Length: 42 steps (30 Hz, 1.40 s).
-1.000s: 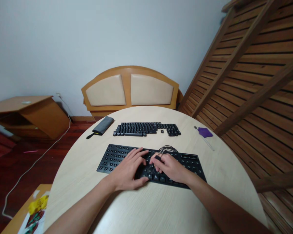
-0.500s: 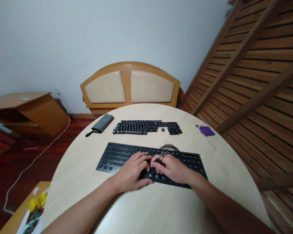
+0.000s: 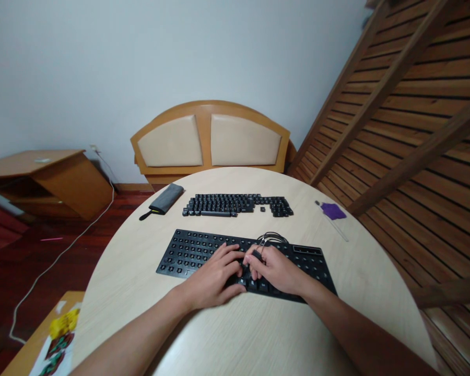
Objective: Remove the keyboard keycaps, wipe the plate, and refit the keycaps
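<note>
Clasping a dark-handled wire tool [image 3: 257, 254] in the right grip [image 3: 274, 267] over a black keyboard [image 3: 191, 246] on the table [image 3: 274, 334]; resting the left grip [image 3: 218, 272], loosely spread, across the keyboard, with loose keys [image 3: 219, 204] beyond.

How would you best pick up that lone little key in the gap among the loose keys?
Probably pinch the lone key by its left and right sides, coming down from above: it sits small and low on the table, with bare surface on both those sides separating it from the loose keys.
</note>
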### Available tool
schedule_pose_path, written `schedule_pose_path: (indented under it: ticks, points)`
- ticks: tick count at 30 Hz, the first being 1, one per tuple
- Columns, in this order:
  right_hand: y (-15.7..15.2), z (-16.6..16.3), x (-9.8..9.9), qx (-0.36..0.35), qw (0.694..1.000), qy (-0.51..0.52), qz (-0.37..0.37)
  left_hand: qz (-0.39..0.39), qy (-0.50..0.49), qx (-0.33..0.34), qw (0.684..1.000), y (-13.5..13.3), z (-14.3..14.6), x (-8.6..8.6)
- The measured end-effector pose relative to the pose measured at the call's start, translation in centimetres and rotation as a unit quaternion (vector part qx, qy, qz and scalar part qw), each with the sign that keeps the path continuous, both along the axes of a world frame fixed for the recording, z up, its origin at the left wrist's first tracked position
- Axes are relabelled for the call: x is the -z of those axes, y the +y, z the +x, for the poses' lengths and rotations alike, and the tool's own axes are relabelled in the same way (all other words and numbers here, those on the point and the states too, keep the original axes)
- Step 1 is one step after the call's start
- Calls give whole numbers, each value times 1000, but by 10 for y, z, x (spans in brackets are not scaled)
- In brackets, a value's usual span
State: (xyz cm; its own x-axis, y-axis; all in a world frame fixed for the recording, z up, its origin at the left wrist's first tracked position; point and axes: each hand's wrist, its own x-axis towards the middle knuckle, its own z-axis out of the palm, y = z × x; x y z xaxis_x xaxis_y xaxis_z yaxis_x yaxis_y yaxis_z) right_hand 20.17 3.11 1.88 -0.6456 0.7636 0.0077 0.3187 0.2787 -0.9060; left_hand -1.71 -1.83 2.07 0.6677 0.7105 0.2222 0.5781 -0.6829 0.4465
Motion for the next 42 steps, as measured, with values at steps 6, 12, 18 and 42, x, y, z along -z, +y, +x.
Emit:
schedule_pose_path:
  ticks: [6,12,18,42]
  points:
    - [1,1,-2,-8,1000,5,-13,-5,9,10,1000,0,-1,0]
    - [0,1,-6,-10,1000,3,-14,4,13,15,1000,0,-1,2]
    - [0,0,-6,-10,1000,7,-14,7,21,18,1000,0,-2,3]
    - [11,2,1,12,994,86,-67,-40,-46,18,998,0,-2,-2]
